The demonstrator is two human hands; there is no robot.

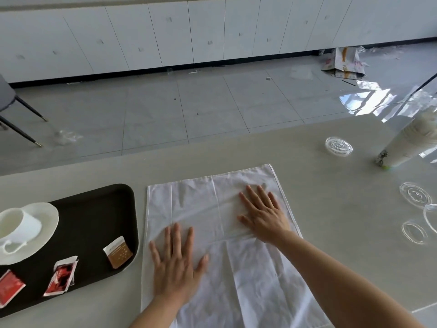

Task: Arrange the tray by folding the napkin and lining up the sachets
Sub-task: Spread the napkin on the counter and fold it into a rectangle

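- Head view, nearest first: the napkin (255, 275) lies spread flat on the table (331, 209), and its near edge runs out of the bottom of the frame. Creases cross it, but I see no fold made yet.
- The left hand (176, 263) presses on the napkin's near-left part, fingers (176, 233) straight and spread, gripping nothing.
- The right hand (264, 216) presses farther off, on the far-right part, also flat and gripping nothing.
- The tray (99, 209) sits just left of the napkin, with a cup (21, 223) on a saucer (47, 214) at its left.
- Three sachets lie on the tray's near part: a red sachet (10, 287) at the frame's left edge, a crumpled sachet (62, 278) in the middle, and a brown sachet (118, 252) near the right rim. Each lies at its own angle, not in a line.
- My judgement is that the task is at an early stage. Folding the napkin, setting it on the tray and lining up the sachets all remain.
- The sachets carry pale print, but it is too small to read, and no brand can be made out.
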